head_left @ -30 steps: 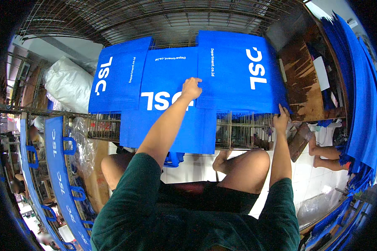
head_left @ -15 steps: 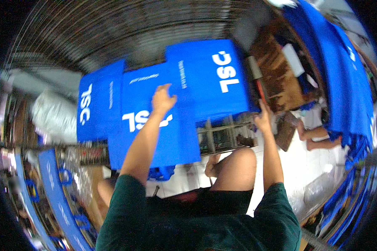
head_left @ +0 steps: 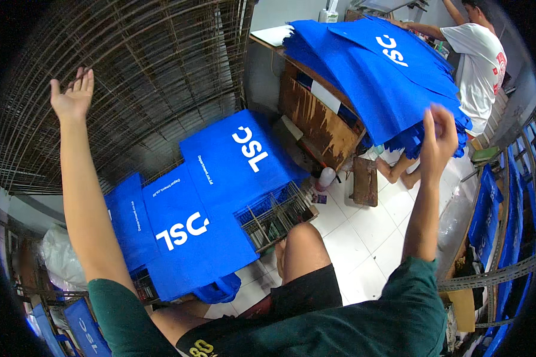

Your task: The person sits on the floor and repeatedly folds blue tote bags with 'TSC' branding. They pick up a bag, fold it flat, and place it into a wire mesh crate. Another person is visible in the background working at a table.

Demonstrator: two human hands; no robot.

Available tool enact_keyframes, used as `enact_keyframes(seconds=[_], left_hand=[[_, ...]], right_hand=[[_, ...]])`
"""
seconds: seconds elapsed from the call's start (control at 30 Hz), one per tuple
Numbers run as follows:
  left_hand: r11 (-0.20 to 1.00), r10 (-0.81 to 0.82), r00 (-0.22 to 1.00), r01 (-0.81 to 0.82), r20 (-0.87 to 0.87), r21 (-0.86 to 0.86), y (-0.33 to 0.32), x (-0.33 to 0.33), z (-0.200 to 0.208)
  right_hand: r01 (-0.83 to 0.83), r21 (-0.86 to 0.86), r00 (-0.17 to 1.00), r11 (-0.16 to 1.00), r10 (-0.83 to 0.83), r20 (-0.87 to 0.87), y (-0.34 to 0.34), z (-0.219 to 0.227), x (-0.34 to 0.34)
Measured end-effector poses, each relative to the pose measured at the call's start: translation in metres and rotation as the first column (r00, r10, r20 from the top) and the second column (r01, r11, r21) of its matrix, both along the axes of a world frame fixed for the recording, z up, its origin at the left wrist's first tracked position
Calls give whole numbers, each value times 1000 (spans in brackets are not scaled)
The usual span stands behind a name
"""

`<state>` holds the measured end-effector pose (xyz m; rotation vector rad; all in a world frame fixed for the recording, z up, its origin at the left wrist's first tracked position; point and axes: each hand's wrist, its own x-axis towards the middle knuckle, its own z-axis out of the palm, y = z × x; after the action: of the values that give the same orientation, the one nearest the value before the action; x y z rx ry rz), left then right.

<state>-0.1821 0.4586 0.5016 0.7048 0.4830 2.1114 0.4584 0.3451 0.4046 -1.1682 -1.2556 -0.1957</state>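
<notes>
My left hand point(head_left: 72, 95) is raised at the upper left with its fingers spread, in front of a stack of tilted-up wire shelves point(head_left: 161, 71); whether it touches a wire cannot be told. My right hand point(head_left: 441, 134) is up before a large pile of blue fabric sheets point(head_left: 369, 77), slightly blurred, with a gap between thumb and fingers and nothing visible in them. Below and between my arms, several blue printed fabric sheets point(head_left: 202, 238) with white lettering lie overlapping on a lower wire shelf of the drying rack point(head_left: 274, 214).
A person in a white shirt point(head_left: 479, 65) reaches over the pile on the table. Beneath stands a worn wooden cabinet point(head_left: 307, 116). A wooden block point(head_left: 365, 181) and a bottle point(head_left: 326, 177) are on the tiled floor point(head_left: 351, 238). Metal racks with blue sheets point(head_left: 488, 202) stand right.
My left hand has gone from above the laid-out sheets up to the raised wire shelves. My right hand has risen from low beside the rack toward the pile. The view has swung right.
</notes>
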Motion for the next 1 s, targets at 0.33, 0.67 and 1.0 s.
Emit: enact_keyframes(seconds=[0.33, 0.67, 1.0], left_hand=[[915, 386, 921, -389, -48, -105, -86, 68, -112], [691, 216, 966, -50, 140, -721, -341, 151, -372], [477, 268, 921, 129, 284, -869, -337, 171, -499]], right_hand=[[470, -507, 785, 723, -80, 614, 193, 62, 53], [521, -431, 737, 737, -134, 662, 262, 36, -1], [241, 174, 485, 955, -273, 831, 179, 144, -22]])
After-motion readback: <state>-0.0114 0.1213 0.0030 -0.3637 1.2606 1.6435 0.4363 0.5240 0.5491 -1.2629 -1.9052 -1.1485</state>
